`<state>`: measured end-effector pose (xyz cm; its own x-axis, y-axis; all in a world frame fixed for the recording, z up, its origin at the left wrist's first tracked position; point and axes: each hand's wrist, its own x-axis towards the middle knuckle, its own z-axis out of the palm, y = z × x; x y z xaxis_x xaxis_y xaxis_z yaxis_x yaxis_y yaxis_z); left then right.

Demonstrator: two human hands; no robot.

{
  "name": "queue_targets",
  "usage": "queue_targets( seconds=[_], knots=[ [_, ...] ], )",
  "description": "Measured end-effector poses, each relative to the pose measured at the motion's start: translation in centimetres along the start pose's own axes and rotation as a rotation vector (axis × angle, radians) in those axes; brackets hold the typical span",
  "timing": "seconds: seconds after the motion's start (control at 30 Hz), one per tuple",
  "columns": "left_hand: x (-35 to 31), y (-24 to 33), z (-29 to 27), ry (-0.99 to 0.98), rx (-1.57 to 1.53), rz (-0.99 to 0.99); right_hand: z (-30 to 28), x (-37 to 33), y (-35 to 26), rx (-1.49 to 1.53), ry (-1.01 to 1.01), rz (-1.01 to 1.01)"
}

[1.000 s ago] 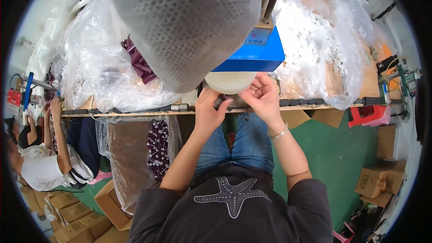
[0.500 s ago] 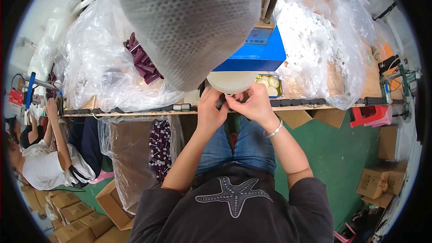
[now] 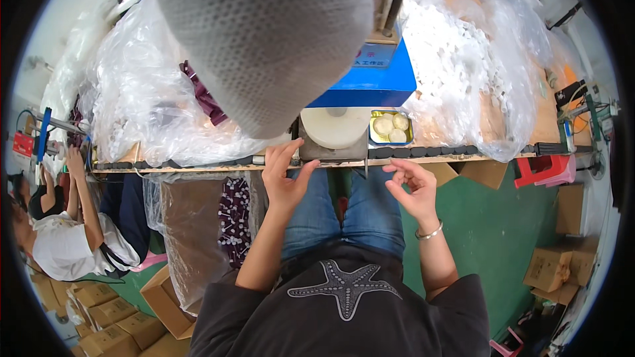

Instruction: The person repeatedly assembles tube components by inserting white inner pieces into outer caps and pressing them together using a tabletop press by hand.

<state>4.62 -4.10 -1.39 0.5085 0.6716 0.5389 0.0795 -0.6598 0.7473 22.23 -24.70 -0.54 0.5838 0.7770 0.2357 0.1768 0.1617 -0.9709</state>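
Observation:
My left hand (image 3: 284, 175) is held at the table's front edge, open, its thumb and fingers spread with nothing between them. To its right, my right hand (image 3: 413, 188) hovers just off the same edge, also open and holding nothing, its fingers slightly bent and thumb apart. Between and beyond the hands is a whitish round disc (image 3: 337, 133) on a grey metal base, beneath a blue machine housing (image 3: 374, 86). Beside the disc sits a small yellow tin (image 3: 380, 136) with several pale round pieces in it. A grey mesh shape hides part of the machine.
White plastic parts (image 3: 456, 59) are heaped at right on clear sheeting. Maroon tube-like parts (image 3: 205, 96) lie at left. Below the table edge stands a lined box (image 3: 192, 225) with maroon-and-white pieces. Cartons (image 3: 109, 314) and another person (image 3: 79, 238) are at left.
Both hands were together in front of the disc, pinching something small and dark. They have parted, left hand leftward and right hand rightward, and both opened. The disc and tin are now less covered.

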Motion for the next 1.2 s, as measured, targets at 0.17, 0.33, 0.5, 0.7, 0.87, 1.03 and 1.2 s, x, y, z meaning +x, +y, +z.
queue_targets(
  seconds=[0.17, 0.33, 0.5, 0.7, 0.87, 1.03, 1.2],
  knots=[
    [1.1, 1.3, 2.6, -0.068, 0.036, 0.07, -2.5, 0.7, 0.3, -0.048, 0.17, -0.06],
    [2.4, 1.4, 3.2, -0.139, 0.051, 0.038, -8.2, 8.4, 0.0, -0.655, 0.46, -0.181],
    [2.3, 1.3, 2.0, 0.064, -0.411, -0.028, -12.5, 14.5, 1.3, -1.162, 0.12, -0.399],
    [-2.1, 0.5, -12.5, -0.555, 0.15, -0.475, -14.1, 15.7, 1.6, -1.345, -0.126, -0.067],
    [-6.0, -2.5, -20.8, -0.713, 0.747, -0.578, -12.5, 15.4, 0.4, -1.229, 0.009, -0.474],
    [4.6, -2.2, -14.0, -0.145, 0.438, 0.021, -6.5, 12.7, -0.9, -0.514, 0.048, -0.197],
    [9.5, -9.1, -9.7, -0.271, 0.66, 0.293, 3.8, 10.2, -1.7, -0.186, -0.123, -0.17]
  ],
)
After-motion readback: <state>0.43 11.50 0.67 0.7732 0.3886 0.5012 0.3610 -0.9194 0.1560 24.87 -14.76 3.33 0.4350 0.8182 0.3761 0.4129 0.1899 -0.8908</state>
